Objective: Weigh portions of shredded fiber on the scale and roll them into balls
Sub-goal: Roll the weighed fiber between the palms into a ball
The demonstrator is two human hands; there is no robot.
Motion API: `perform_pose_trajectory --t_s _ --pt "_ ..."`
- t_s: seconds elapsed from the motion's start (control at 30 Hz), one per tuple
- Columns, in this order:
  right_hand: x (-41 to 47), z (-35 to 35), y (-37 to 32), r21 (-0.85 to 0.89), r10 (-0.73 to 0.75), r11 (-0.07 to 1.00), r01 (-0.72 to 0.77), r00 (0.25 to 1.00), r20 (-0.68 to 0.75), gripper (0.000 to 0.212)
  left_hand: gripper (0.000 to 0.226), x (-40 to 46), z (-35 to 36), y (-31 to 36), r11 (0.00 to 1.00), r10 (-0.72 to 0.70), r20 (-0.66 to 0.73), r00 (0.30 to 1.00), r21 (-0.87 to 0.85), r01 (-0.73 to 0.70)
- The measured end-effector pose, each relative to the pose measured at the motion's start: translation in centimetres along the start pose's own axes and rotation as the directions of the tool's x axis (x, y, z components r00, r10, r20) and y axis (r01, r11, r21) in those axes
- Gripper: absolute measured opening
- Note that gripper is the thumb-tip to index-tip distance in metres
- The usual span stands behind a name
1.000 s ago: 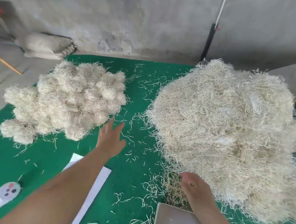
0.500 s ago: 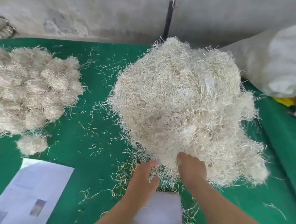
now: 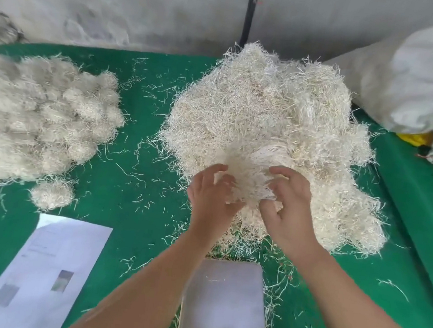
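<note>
Pale, straw-coloured shredded fiber fills both hands now: a second ago the left hand (image 3: 213,195) was stretched flat toward the finished balls, and half a second ago it had only come in beside the right hand (image 3: 290,198) at the near edge of the big loose heap of shredded fiber (image 3: 267,131). Both hands have since dug into that edge and are curled around a tuft between them, fingers hooked into the strands, pulling it away from the mass. Judging from that, a ball has been set aside and a fresh portion is being gathered for weighing. The square brushed-metal scale platform (image 3: 224,298) sits just below the hands, between the forearms, bare but for a few stray wisps, so the portion has not yet been weighed. The fiber looks dry, wiry and springy, made of short thin threads that tangle and shed; loose strands lie scattered over the green felt-like counter (image 3: 136,208) all around the hands. To the left of the hands lies the pile of rolled fiber balls (image 3: 35,123), rounded, fuzzy clumps packed together, with one single ball (image 3: 52,194) lying apart at its near side. Below that, left of the left forearm, lies a white printed sheet of paper (image 3: 46,274), flat and smooth. Off to the right beyond the heap slumps a soft whitish woven sack (image 3: 427,79).
</note>
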State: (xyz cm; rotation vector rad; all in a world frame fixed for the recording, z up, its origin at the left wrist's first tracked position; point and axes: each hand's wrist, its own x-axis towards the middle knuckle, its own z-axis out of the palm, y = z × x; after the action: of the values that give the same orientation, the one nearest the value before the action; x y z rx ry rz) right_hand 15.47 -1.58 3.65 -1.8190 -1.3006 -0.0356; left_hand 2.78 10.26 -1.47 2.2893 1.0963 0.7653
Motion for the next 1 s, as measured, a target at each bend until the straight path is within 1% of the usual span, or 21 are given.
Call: perform_pose_trajectory --t_s 0.07,0.1,0.13,0.17,0.23,0.27,0.33,0.37,0.4,0.43,0.47,0.5,0.53,0.63,0.73,0.77,0.83,0.87,0.93,0.97,1.0 --pt "1.3 -1.3 -0.2 0.110 0.080 0.991 -0.082 0.997 0.025 0.013 0.039 0.6 -1.0 -0.4 0.995 0.050 0.007 0.999 -0.090 -0.050" --pt "1.9 -1.9 0.0 0.171 0.142 0.974 -0.152 0.988 0.065 0.013 0.038 0.7 -1.6 -0.6 0.988 0.060 0.047 0.997 -0.147 -0.052" --pt "2.5 -2.5 0.3 0.190 0.192 0.959 -0.210 0.975 0.112 0.011 0.036 0.8 -2.2 -0.6 0.973 0.055 0.096 0.994 -0.226 -0.032" --pt "2.9 -2.9 0.8 0.148 0.214 0.960 -0.236 0.965 0.149 0.011 0.033 0.7 -2.8 -0.5 0.948 0.046 0.134 0.990 -0.318 -0.001" --pt "3.5 -3.2 1.6 0.016 0.179 0.982 -0.190 0.950 0.256 0.021 0.021 0.5 -3.3 0.1 0.883 0.004 0.127 0.992 -0.467 0.056" --pt "3.6 -3.1 1.5 0.020 0.138 0.988 -0.154 0.927 0.348 0.029 0.014 0.5 -3.4 0.4 0.843 -0.022 0.104 0.994 -0.533 0.074" --pt "3.8 -2.4 0.7 0.052 0.072 0.992 -0.119 0.836 0.545 0.044 0.006 0.8 -3.3 0.9 0.758 -0.031 0.092 0.995 -0.647 0.083" --pt "3.9 -1.8 0.6 0.022 0.059 0.996 -0.089 0.800 0.597 0.044 0.014 0.9 -3.3 1.2 0.743 -0.012 0.085 0.996 -0.666 0.066" --pt "4.2 -1.5 0.3 -0.025 0.078 0.997 -0.079 0.796 0.600 0.036 0.015 1.0 -3.3 1.2 0.754 0.017 0.078 0.997 -0.656 0.038" --pt "4.6 -1.5 0.3 -0.028 0.113 0.993 -0.118 0.814 0.569 0.024 0.013 1.1 -3.4 1.1 0.775 0.039 0.068 0.997 -0.631 0.012" --pt "5.0 -1.8 0.4 -0.018 0.125 0.991 -0.136 0.843 0.524 0.016 0.023 1.2 -3.5 0.8 0.806 0.050 0.051 0.997 -0.592 -0.010" --pt "5.4 -2.2 0.6 -0.018 0.112 0.993 -0.117 0.876 0.469 0.016 0.034 1.2 -3.7 0.3 0.835 0.036 0.043 0.998 -0.550 -0.007" --pt "5.9 -2.7 0.9 -0.036 0.099 0.995 -0.093 0.894 0.438 0.015 0.044 1.3 -3.8 -0.4 0.860 -0.006 0.054 0.999 -0.509 0.032" --pt "7.6 -4.4 1.3 -0.071 0.147 0.989 -0.130 0.910 0.388 0.006 0.059 1.8 -4.3 -2.7 0.934 -0.094 0.113 0.989 -0.333 0.127" --pt "9.3 -4.7 1.7 -0.131 0.184 0.980 -0.148 0.924 0.335 0.010 0.064 2.6 -4.6 -4.2 0.994 -0.058 0.119 0.991 -0.086 0.069" --pt "9.7 -4.7 1.7 -0.129 0.210 0.976 -0.178 0.929 0.304 0.009 0.063 3.2 -4.8 -4.5 0.998 -0.064 0.079 0.995 -0.016 0.065" --pt "10.3 -4.5 1.8 -0.130 0.278 0.959 -0.253 0.934 0.226 0.014 0.047 4.9 -5.4 -5.5 0.987 -0.131 -0.065 0.989 0.083 0.136" --pt "10.5 -4.3 2.0 -0.100 0.325 0.945 -0.312 0.928 0.182 0.021 0.041 5.8 -5.8 -5.9 0.969 -0.210 -0.130 0.969 0.105 0.224" --pt "11.0 -3.9 2.2 0.049 0.451 0.888 -0.458 0.886 0.107 0.023 0.055 6.7 -6.2 -5.6 0.923 -0.372 -0.231 0.899 0.008 0.384" --pt "11.1 -3.6 1.9 0.119 0.504 0.849 -0.515 0.857 0.113 0.017 0.060 6.7 -6.1 -5.1 0.925 -0.378 -0.265 0.887 -0.068 0.374" --pt "11.1 -3.3 1.6 0.155 0.528 0.822 -0.547 0.836 0.148 0.012 0.063 6.5 -5.9 -4.1 0.951 -0.309 -0.265 0.913 -0.106 0.291"
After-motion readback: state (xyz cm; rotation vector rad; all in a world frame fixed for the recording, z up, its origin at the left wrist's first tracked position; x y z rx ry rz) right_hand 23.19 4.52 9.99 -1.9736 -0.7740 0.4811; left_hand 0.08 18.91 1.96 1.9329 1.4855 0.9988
